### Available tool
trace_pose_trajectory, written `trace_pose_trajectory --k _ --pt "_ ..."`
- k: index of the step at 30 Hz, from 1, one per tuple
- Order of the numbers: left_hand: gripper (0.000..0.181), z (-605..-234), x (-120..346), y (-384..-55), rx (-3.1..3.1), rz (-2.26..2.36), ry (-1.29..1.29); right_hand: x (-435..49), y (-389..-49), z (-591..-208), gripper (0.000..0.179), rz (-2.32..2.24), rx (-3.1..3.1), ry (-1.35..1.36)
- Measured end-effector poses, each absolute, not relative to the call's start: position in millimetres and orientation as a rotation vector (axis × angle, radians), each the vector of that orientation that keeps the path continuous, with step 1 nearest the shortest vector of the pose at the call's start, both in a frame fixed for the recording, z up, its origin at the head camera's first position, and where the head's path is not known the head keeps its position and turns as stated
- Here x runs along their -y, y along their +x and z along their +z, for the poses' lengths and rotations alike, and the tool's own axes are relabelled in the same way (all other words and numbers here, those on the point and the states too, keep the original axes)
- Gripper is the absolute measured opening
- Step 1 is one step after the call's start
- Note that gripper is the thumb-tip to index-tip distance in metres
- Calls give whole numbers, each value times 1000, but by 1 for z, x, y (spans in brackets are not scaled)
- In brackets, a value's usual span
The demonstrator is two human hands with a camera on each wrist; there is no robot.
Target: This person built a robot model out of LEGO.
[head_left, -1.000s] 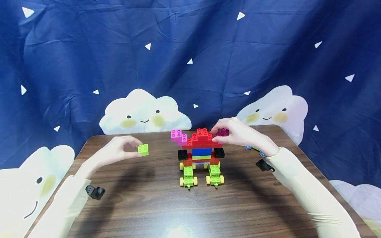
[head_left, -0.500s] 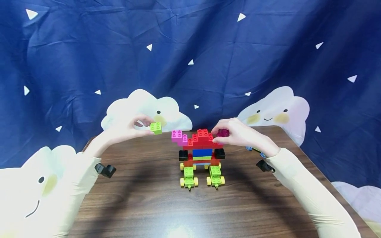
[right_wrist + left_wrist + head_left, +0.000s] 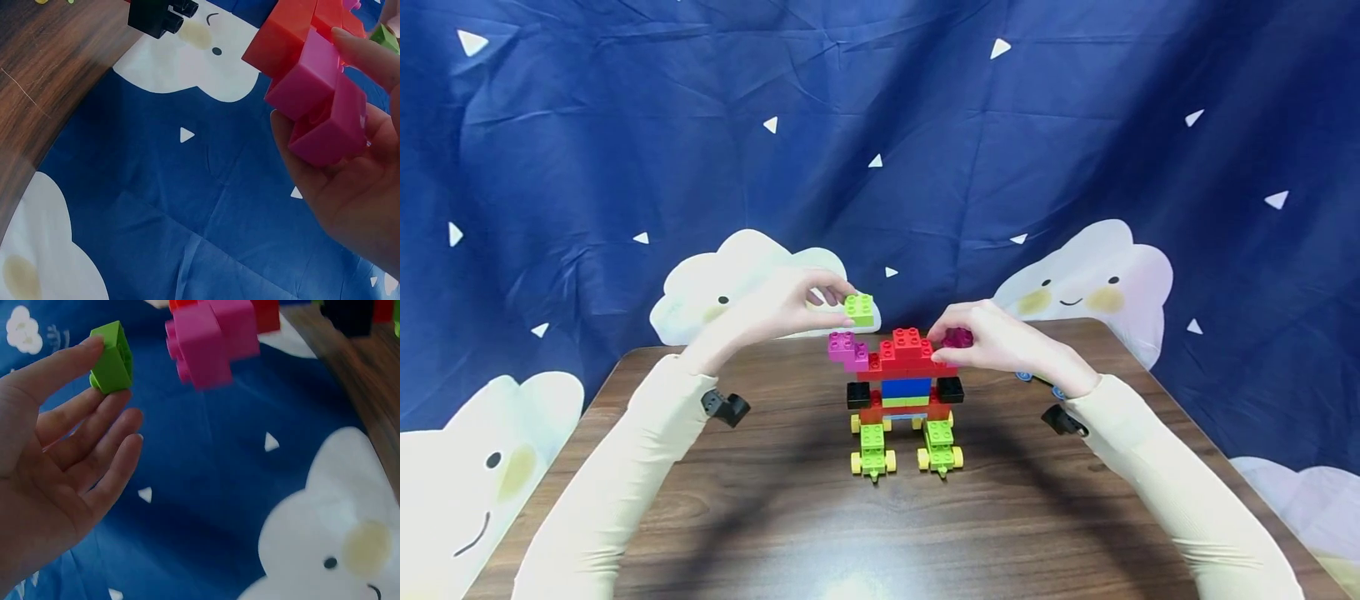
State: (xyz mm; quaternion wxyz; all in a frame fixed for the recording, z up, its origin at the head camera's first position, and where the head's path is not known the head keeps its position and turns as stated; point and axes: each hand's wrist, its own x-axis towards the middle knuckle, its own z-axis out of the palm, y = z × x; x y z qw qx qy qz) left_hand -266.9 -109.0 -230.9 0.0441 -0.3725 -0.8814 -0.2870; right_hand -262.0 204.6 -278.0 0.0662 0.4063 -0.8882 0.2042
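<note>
Between the thumb and fingers of my left hand (image 3: 790, 300) is a lime green building brick (image 3: 859, 309), studs up, just above the left end of the toy brick model (image 3: 906, 387). That end carries pink bricks (image 3: 215, 340). My right hand (image 3: 988, 333) grips the model's opposite end, with magenta bricks (image 3: 319, 87) between thumb and fingers. Stepped red bricks (image 3: 907, 340) form the top of the model, over a blue brick (image 3: 905, 388) and black bricks (image 3: 950, 389) at both sides. Lime green wheeled bases (image 3: 872, 446) with yellow wheels stand on the table.
Partly behind my right forearm lies a wheeled piece with blue wheels (image 3: 1023, 377) on the brown wooden table (image 3: 760, 517). A blue curtain (image 3: 700, 150) with clouds and triangles hangs behind the table.
My left hand has risen and moved right with the lime green brick, from beside the model to above its left end. The right hand has kept its hold.
</note>
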Motion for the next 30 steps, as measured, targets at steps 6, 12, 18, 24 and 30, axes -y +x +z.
trace_pose_trajectory --k 6,12,18,24,30 --pt "38 -234 83 -265 2686 -804 -1198 -204 -263 -280 20 623 2672 1239" --pt "38 -241 66 -266 2692 -769 -1182 -204 -263 -280 20 632 2679 1243" --pt "38 -247 58 -268 2683 -734 -1158 -204 -264 -280 20 628 2678 1246" --pt "38 -249 53 -268 2716 -690 -1155 -205 -263 -279 21 624 2683 1231" --pt "39 -246 46 -265 2754 -670 -1156 -206 -262 -278 21 624 2688 1223"
